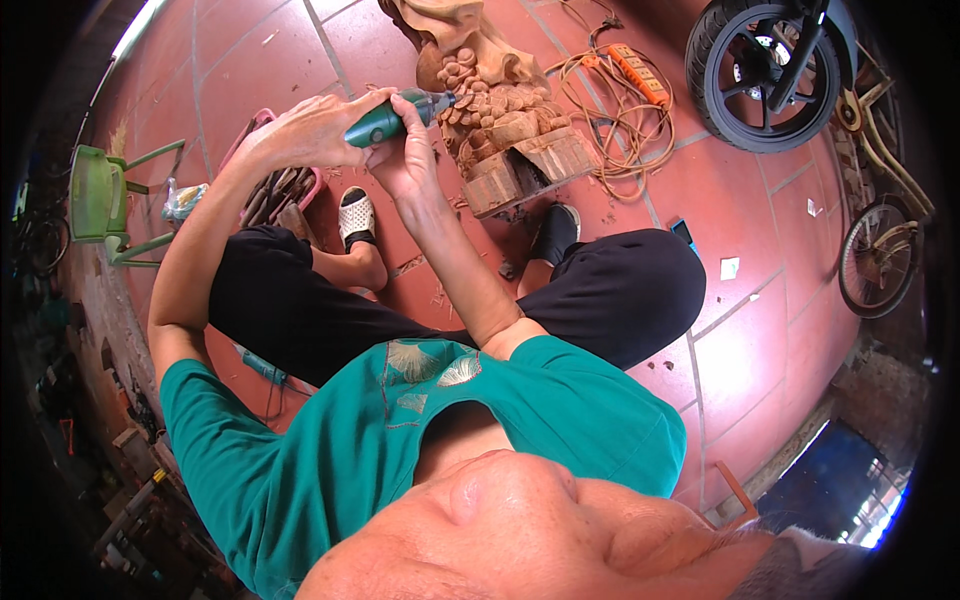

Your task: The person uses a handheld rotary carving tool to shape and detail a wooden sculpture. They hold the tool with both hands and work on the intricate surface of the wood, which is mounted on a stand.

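Observation:
A green and grey handheld rotary tool (374, 124) is held between my two hands, pointing right. My left hand (318, 128) closes on its rear part, with fingers over the top. Around the front of its body wraps my right hand (404, 158), palm partly in view. The grey nose of the tool reaches the left side of a wood carving (500, 105), whose surface is cut into rounded, clustered shapes. Whether the bit touches the wood I cannot tell. The carving rests on the floor beyond my feet, on a blocky base with a dark gap.
An orange power strip (638, 75) with a coiled cord lies right of the carving. A motorbike wheel (765, 70) and a bicycle wheel (880, 255) stand at the right. On the left are a green chair (100, 195) and a pink basket (318, 188) holding dark tools. Wood chips dot the red tiles.

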{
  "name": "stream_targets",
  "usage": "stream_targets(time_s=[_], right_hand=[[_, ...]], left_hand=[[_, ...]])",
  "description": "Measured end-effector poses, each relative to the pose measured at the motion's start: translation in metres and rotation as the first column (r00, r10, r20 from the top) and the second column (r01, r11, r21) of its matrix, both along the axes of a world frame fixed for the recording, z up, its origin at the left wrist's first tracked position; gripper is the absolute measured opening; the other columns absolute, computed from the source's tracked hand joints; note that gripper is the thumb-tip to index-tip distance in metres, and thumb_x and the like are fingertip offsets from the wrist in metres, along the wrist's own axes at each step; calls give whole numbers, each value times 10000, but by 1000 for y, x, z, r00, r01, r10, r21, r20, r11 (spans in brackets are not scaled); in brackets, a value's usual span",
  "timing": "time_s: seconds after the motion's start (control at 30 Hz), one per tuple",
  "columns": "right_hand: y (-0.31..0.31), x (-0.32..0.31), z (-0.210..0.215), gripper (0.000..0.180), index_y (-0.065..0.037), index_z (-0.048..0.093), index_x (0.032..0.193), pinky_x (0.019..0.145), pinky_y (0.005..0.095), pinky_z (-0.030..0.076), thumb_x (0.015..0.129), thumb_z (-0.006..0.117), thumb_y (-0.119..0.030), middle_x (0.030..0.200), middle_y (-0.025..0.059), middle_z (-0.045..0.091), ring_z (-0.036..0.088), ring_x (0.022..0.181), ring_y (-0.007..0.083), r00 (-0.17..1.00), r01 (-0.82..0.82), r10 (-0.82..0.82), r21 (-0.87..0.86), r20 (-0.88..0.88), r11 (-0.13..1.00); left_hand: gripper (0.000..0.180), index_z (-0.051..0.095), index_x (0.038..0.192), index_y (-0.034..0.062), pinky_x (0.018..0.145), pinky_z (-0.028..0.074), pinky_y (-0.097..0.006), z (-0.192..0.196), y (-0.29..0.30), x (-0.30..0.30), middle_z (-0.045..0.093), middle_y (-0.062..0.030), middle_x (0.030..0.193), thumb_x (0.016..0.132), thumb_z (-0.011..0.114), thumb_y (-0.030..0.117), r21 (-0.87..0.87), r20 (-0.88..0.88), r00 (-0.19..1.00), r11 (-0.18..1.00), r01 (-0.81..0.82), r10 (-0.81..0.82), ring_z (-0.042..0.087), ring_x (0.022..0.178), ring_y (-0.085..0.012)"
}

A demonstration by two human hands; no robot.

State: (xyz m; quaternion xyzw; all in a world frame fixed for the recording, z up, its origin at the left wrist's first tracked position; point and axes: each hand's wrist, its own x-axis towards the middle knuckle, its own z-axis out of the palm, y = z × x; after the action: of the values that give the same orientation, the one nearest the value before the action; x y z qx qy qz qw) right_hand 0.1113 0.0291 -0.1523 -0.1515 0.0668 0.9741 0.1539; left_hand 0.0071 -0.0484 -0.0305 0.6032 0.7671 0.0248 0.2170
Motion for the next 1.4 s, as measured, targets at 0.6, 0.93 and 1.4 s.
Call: stream_targets(time_s=[0.6, 0.93, 1.4], right_hand=[[-8, 4, 1, 332, -149, 659, 1158, 916, 359, 566, 864, 806, -192, 1085, -10, 722, 689, 990, 157, 1000, -3, 3, -17, 12, 1000], [-13, 6, 4, 388, -125, 620, 1192, 977, 387, 562, 861, 807, -204, 1098, 23, 693, 679, 1023, 181, 1000, 6, -6, 9, 27, 1000], [-19, 6, 7, 380, -122, 620, 1198, 988, 397, 555, 873, 793, -218, 1100, 23, 693, 678, 1027, 183, 1000, 6, -7, 22, 27, 1000]], left_hand=[[900, 382, 1545, 63, 681, 513, -508, -3, -6, 0, 630, -280, 731, 702, 658, 212, 24, -5, 999, 999, 40, -40, 657, 707, -428], [875, 385, 1537, 77, 681, 513, -520, -2, -9, -1, 646, -272, 748, 719, 661, 214, 10, 9, 999, 999, 38, -38, 660, 698, -432], [947, 386, 1555, 83, 771, 554, -483, 5, -11, 0, 705, -274, 935, 675, 729, 151, -76, 32, 999, 997, 12, -9, 709, 849, -419]])
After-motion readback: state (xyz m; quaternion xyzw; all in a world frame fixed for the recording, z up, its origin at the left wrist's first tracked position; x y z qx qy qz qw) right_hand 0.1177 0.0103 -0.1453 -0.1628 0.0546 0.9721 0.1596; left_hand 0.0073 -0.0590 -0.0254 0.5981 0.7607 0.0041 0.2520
